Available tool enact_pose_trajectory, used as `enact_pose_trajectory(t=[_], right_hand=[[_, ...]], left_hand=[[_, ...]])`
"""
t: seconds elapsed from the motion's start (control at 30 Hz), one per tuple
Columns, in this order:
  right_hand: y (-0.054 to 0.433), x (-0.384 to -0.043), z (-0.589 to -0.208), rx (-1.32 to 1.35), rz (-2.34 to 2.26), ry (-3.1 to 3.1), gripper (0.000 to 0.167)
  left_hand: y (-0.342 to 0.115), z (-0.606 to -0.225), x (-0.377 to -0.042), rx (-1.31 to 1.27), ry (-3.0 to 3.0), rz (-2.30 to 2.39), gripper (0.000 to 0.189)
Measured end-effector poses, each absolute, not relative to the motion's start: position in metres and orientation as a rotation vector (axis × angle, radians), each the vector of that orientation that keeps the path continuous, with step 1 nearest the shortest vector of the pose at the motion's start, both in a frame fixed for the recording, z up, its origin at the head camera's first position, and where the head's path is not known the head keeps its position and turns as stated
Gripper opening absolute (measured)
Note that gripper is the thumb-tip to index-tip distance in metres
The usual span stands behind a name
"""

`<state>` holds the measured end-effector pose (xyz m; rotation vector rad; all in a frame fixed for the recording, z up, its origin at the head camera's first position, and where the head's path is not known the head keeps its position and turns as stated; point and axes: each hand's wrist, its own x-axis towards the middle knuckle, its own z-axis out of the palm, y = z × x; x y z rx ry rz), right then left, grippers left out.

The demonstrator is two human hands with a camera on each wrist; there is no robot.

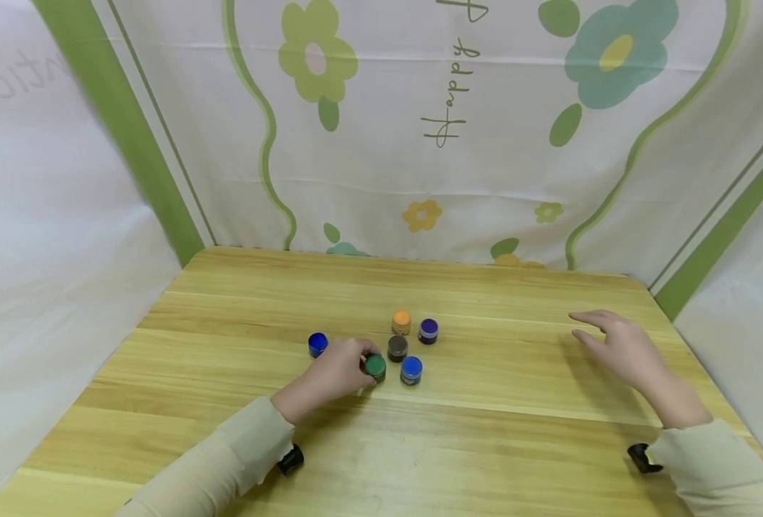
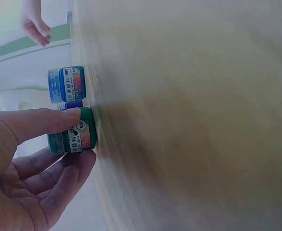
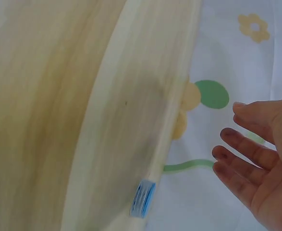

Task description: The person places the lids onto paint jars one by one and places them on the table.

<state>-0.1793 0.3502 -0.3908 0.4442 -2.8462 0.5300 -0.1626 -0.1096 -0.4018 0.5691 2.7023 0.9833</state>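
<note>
My left hand (image 1: 333, 375) pinches a small green paint jar (image 1: 376, 367) between thumb and fingers; the jar stands upright at the table surface. In the left wrist view the thumb lies on the side of this green jar (image 2: 87, 129), and its label shows. Close to it stand a black or dark brown jar (image 1: 397, 349) and a bright blue jar (image 1: 412, 370). An orange-lidded jar (image 1: 401, 322) and a purple jar (image 1: 429, 331) are just behind. Left of the hand is a dark blue jar (image 1: 317, 344), partly covered. My right hand (image 1: 629, 352) hovers at the right, holding nothing, fingers spread loosely.
The wooden table (image 1: 485, 452) runs back to a white printed curtain (image 1: 368, 158), with further curtain at both sides. A ridged blue object (image 3: 143, 198) shows low in the right wrist view; its kind is unclear. Black wrist pieces (image 1: 291, 459) hang beneath both sleeves.
</note>
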Motion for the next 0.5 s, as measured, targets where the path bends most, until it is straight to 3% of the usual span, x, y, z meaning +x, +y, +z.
enact_pose_trajectory(t=[0.5], right_hand=[[0.379, -0.18, -0.393, 0.419, 0.477, -2.883, 0.034]], left_hand=[[-0.115, -0.392, -0.161, 0.513, 2.722, 0.972, 0.047]])
